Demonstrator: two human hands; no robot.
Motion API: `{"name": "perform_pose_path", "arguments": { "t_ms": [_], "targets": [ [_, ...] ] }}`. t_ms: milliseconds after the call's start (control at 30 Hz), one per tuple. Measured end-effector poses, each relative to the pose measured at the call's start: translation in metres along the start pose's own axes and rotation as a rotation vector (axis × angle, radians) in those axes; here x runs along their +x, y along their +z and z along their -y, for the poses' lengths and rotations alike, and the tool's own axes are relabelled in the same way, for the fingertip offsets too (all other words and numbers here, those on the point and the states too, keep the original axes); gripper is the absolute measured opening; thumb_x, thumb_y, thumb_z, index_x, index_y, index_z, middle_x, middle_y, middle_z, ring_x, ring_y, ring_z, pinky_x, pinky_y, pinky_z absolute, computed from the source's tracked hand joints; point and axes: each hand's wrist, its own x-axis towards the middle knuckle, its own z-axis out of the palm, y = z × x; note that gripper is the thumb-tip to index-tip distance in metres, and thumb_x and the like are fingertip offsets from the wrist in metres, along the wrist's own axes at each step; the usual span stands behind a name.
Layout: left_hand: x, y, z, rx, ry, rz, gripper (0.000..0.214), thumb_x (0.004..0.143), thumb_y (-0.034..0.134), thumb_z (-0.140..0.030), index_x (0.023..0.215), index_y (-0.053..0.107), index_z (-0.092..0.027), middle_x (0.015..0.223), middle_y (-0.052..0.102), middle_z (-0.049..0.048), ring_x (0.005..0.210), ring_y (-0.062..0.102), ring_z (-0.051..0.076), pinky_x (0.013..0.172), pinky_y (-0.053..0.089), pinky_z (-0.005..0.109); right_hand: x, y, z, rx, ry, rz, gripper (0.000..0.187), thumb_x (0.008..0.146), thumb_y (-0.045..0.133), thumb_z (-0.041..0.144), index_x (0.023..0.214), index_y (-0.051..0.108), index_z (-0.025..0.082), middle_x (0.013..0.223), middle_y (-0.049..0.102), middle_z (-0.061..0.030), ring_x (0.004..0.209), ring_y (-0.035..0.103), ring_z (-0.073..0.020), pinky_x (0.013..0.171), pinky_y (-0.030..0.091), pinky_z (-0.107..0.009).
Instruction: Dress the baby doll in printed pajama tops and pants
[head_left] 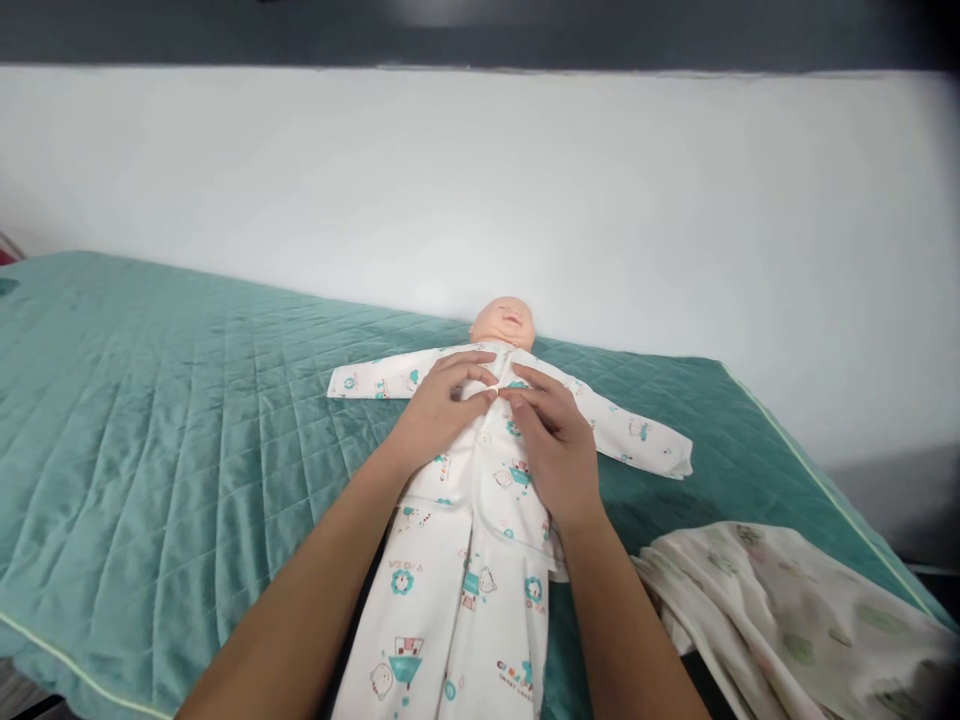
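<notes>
Hands closing the garment (450, 600) on the doll (504, 322)
Left hand (442, 405) and right hand (551, 440) pinch its front edges; better keep them flat and aligned toward 12 o'clock.

quilt (150, 400) bare left of doll (504, 322), crumpled cloth (787, 610) crowds right

Left hand (439, 410), fingers curled, meets right hand (553, 448) fingertip to fingertip.

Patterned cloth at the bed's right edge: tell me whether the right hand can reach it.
Probably yes. The right hand rests on the doll's garment at the chest; only bare quilt lies between it and the patterned cloth, which sits on that same side.
</notes>
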Motion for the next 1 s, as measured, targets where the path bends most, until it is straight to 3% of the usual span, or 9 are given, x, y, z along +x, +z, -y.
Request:
{"name": "perform_pose_path", "arguments": {
  "t_ms": [233,533,733,1000],
  "targets": [
    [0.0,-0.002,0.0,-0.065,-0.034,-0.011,0.014,0.092,0.055,-0.023,0.083,0.066,-0.024,0.139,0.062,0.0004,0.136,0.05,0.019,0.116,0.036,0.037,0.002,0.0,-0.004,0.029,0.04,0.021,0.013,0.088,0.063,0.035,0.092,0.075,0.029,0.136,0.063,-0.0018,0.129,0.054,-0.0273,0.1,0.047,-0.047],
    [0.001,-0.001,0.006,-0.058,0.016,0.008,0.013,0.092,0.059,-0.028,0.097,0.071,-0.024,0.144,0.058,0.0026,0.138,0.048,0.02,0.11,0.041,0.037,0.004,-0.001,-0.002,0.036,0.044,0.025,0.007,0.086,0.067,0.031,0.09,0.073,0.029,0.134,0.064,-0.0002,0.131,0.053,-0.0241,0.112,0.037,-0.048],
    [0.0,-0.003,0.003,-0.05,-0.007,0.02,0.01,0.09,0.062,-0.027,0.087,0.07,-0.023,0.144,0.058,0.0011,0.137,0.049,0.022,0.109,0.04,0.039,0.017,-0.001,0.0,0.002,0.091,0.071,0.01,0.083,0.069,0.034,0.078,0.07,0.026,0.129,0.065,-0.0016,0.126,0.055,-0.0259,0.112,0.036,-0.048],
    [0.002,-0.003,0.009,-0.059,0.057,0.074,0.013,0.093,0.059,-0.031,0.084,0.065,-0.023,0.145,0.054,0.0033,0.139,0.045,0.024,0.117,0.032,0.044,0.018,-0.002,-0.004,0.032,0.07,0.087,0.012,0.086,0.066,0.034,0.079,0.07,0.025,0.129,0.064,-0.0036,0.126,0.055,-0.0252,0.111,0.035,-0.046]
  ]
}}
